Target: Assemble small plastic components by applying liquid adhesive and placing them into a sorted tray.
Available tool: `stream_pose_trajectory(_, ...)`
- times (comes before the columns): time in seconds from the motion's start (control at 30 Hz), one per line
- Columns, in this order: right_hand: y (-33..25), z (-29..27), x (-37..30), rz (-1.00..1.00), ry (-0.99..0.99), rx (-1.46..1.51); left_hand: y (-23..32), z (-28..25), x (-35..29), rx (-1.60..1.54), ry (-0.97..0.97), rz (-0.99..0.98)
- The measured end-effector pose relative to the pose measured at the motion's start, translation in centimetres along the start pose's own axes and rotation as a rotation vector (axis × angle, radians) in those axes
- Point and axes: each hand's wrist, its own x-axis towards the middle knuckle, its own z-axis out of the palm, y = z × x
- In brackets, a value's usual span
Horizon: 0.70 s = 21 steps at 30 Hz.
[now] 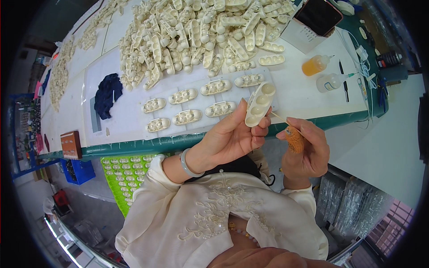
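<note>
My left hand (pixel 237 131) grips a cream plastic piece (pixel 260 103) with a row of round hollows, tilted upright above the table's near edge. Close to its right, my right hand (pixel 308 149) is closed on a thin pale stick (pixel 279 117), whose tip points toward the piece. An orange, rough-textured cover (pixel 295 139), which looks like a finger cot, sits at the right hand's fingertips. Behind my hands, a translucent white tray (pixel 203 119) bears several similar cream pieces (pixel 220 108) in two rows.
A big heap of cream pieces (pixel 192 38) covers the table's far side. At right stand an amber-filled bottle (pixel 314 65), a clear needle-tipped bottle (pixel 328 83) and a phone (pixel 318 17). A dark blue cloth (pixel 107 96) lies left. Below the edge is a green tray (pixel 117 178).
</note>
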Motion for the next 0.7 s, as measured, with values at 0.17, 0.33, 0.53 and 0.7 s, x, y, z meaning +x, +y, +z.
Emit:
stream_pose_trajectory(0.17,-0.2,0.0,1.1,-0.11,-0.168,-0.225,0.0,-0.3,-0.1,0.098,0.023,0.034)
stream_pose_trajectory(0.33,-1.0,0.3,0.9,-0.003,-0.126,-0.176,0.0,-0.5,-0.4,0.158,0.068,0.054)
stream_pose_trajectory(0.53,-0.6,0.9,0.9,-0.027,-0.111,-0.186,-0.1,-0.6,-0.4,0.202,0.099,0.079)
stream_pose_trajectory(0.7,-0.2,1.0,0.9,-0.038,-0.102,-0.2,-0.1,-0.7,-0.3,0.195,0.057,0.069)
